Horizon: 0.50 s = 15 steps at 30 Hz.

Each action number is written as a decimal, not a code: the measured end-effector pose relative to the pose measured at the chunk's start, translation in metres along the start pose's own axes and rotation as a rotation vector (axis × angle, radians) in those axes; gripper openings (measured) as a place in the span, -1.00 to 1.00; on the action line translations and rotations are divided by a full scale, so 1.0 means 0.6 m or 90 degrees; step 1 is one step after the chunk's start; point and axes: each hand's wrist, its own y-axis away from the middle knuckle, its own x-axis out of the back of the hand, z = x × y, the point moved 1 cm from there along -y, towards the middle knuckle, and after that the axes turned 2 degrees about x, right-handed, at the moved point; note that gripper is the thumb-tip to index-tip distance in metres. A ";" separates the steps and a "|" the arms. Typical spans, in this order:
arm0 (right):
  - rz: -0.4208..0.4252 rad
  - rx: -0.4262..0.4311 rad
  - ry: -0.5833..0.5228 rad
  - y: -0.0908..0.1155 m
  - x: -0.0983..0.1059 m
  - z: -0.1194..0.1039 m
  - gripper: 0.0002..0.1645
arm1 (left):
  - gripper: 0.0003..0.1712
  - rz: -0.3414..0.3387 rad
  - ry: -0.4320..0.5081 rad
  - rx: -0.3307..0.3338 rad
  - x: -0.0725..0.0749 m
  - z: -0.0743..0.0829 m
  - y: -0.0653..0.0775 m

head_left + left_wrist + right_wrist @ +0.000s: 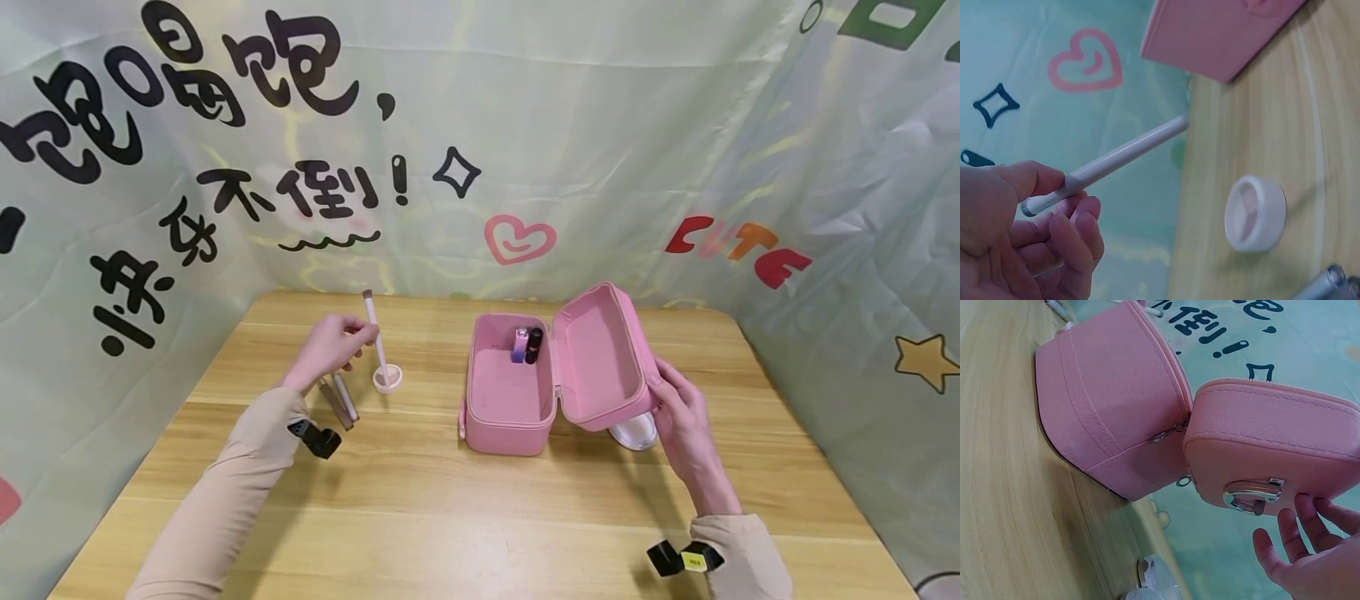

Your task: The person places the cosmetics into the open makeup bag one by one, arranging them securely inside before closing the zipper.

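Note:
My left hand (336,343) pinches a makeup brush (378,342) between thumb and fingers, bristles up. The brush's handle end hangs above a small round white holder (1255,214) with a divided inside, apart from it in the left wrist view. The pink cosmetic case (510,437) stands unzipped with its lid (603,358) swung to the right. My right hand (684,412) touches the lid's outer face with fairly straight fingertips (1286,520). Inside the case, a pink-purple tube (520,344) and a black lipstick-like tube (534,345) stand at the back.
Two slim brush-like sticks (345,398) lie on the wooden table (420,517) beneath my left wrist. A clear, whitish round object (634,433) sits partly hidden under the lid. A printed cloth (600,125) hangs behind the table and along its sides.

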 end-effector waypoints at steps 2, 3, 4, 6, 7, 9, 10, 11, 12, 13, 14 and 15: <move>-0.001 0.000 -0.001 0.000 0.000 0.000 -0.55 | -0.62 -0.004 -0.001 -0.011 -0.003 0.009 0.001; -0.002 -0.001 -0.001 0.000 -0.001 0.000 -0.55 | -0.62 -0.008 -0.002 -0.016 -0.004 0.014 0.002; -0.002 -0.002 0.000 0.000 -0.001 0.000 -0.55 | -0.63 -0.011 -0.004 -0.022 -0.006 0.019 0.004; -0.003 -0.004 0.000 0.000 -0.001 -0.001 -0.55 | -0.64 -0.015 -0.010 -0.031 -0.009 0.029 0.005; -0.002 -0.005 0.001 0.001 -0.001 -0.001 -0.55 | -0.64 -0.018 -0.014 -0.036 -0.011 0.034 0.006; -0.002 -0.006 0.001 0.001 -0.001 -0.001 -0.56 | -0.66 -0.021 -0.025 -0.046 -0.015 0.043 0.007; -0.002 -0.006 0.002 0.001 -0.001 -0.001 -0.56 | -0.66 -0.022 -0.029 -0.050 -0.018 0.047 0.007; -0.003 -0.006 0.003 0.001 -0.002 -0.001 -0.56 | -0.67 -0.024 -0.032 -0.055 -0.020 0.051 0.007; -0.003 -0.005 0.002 0.001 -0.002 -0.002 -0.56 | -0.67 -0.027 -0.031 -0.059 -0.023 0.055 0.006; -0.003 -0.006 0.003 0.001 -0.002 -0.002 -0.56 | -0.67 -0.032 -0.029 -0.062 -0.026 0.058 0.006; -0.003 -0.006 0.004 0.001 -0.002 -0.002 -0.57 | -0.66 -0.036 -0.025 -0.067 -0.030 0.062 0.006; -0.003 -0.007 0.005 0.001 -0.002 -0.002 -0.57 | -0.66 -0.042 -0.018 -0.073 -0.033 0.066 0.006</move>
